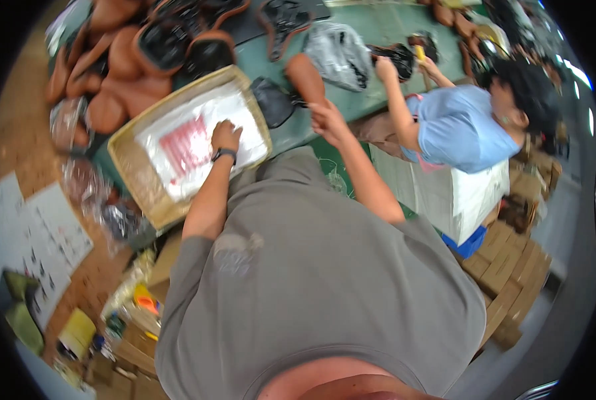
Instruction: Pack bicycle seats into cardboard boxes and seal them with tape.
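My left hand (226, 137), a dark band on its wrist, rests on a stack of white plastic bags (251, 137) with red print. Its fingers look apart and slightly bent on the top bag. The bags lie in a shallow tan box (136, 179) at the table's near edge. In my right hand (329, 123) is a brown bicycle saddle (304, 77), gripped at its narrow end and held up over the table. Just left of that saddle lies a dark, bag-like item (272, 101).
Brown saddles (124, 53) pile up at the far left of the green table (371, 99). A grey plastic bag (338, 55) lies beyond my right hand. To the right, a co-worker in a blue shirt (454, 123) handles a dark saddle (398, 59) and a yellow-handled tool (420, 53). Cardboard boxes (511, 267) stand at right.
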A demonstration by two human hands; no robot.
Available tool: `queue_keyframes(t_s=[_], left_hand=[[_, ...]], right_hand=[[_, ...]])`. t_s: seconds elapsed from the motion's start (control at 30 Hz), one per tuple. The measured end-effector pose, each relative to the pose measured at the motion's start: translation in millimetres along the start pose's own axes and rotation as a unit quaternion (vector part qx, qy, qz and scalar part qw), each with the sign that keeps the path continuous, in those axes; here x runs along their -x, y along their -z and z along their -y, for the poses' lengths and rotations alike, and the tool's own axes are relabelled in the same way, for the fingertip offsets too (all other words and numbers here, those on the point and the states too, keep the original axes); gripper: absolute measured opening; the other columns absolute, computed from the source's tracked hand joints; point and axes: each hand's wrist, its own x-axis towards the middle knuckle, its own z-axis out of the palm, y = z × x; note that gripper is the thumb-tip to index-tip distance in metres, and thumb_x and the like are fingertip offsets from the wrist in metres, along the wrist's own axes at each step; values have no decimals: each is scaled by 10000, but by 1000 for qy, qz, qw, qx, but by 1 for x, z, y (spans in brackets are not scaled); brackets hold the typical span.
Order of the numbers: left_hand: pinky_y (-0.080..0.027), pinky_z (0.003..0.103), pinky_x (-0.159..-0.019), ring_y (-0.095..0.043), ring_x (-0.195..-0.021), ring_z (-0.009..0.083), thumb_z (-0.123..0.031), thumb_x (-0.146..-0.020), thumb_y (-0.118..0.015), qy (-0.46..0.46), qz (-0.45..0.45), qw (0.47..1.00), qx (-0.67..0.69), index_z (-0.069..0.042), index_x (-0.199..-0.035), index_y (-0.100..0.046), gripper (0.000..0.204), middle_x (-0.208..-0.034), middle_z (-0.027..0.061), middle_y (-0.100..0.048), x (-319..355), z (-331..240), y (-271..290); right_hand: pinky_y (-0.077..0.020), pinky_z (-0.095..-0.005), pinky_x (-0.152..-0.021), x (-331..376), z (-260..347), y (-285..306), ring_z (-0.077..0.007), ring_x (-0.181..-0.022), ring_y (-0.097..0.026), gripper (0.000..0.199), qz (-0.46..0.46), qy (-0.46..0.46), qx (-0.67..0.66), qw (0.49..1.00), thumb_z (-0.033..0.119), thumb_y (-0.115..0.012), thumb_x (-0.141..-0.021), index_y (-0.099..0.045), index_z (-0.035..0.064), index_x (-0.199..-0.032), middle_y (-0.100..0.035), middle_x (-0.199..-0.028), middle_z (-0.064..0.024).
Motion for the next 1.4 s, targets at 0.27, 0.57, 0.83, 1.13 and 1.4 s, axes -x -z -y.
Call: queue_keyframes(t_s=[0.27,0.57,0.83,1.13,1.4], left_hand=[[-606,541,-877,-740,-1015,435,-239,-1061,-611,-34,-5,999,16,-92,-1023,-829,266,-1075,221,-763,16,-16,21],[-602,524,-887,-755,-1025,424,-407,-983,-775,75,35,994,68,-85,-1021,-830,328,-1108,198,-796,-10,-25,-6],[-605,441,-796,-809,-836,287,-269,-1060,-601,97,1,957,274,-11,-1077,-781,315,-948,183,-805,44,3,36],[-579,398,-883,-764,-907,282,-259,-1066,-713,53,-175,965,186,57,-1119,-801,333,-951,200,-809,131,-58,114],[-583,318,-897,-742,-998,151,16,-880,-870,85,-150,938,302,47,-1033,-840,159,-949,46,-831,158,-187,139]], right_hand=[[-609,-304,-707,107,-107,34,-235,-892,-699,549,4,-172,-367,914,414,-657,-1085,-641,-19,-1422,-723,-1190,-220],[-657,-359,-655,77,-89,14,-204,-850,-759,450,-49,-225,-14,973,286,-820,-1022,-676,19,-1354,-786,-1165,-148],[-645,-358,-625,85,-65,3,-207,-800,-746,444,-10,-129,-8,992,245,-817,-1024,-638,12,-1357,-779,-1142,-153],[-653,-326,-714,104,60,-46,-169,-882,-763,610,246,-34,42,968,71,-848,-950,-506,18,-1452,-733,-1133,-87],[-676,-344,-780,91,71,-40,-198,-939,-788,684,447,-111,-30,887,75,-873,-943,-488,32,-1508,-736,-1193,-105]])
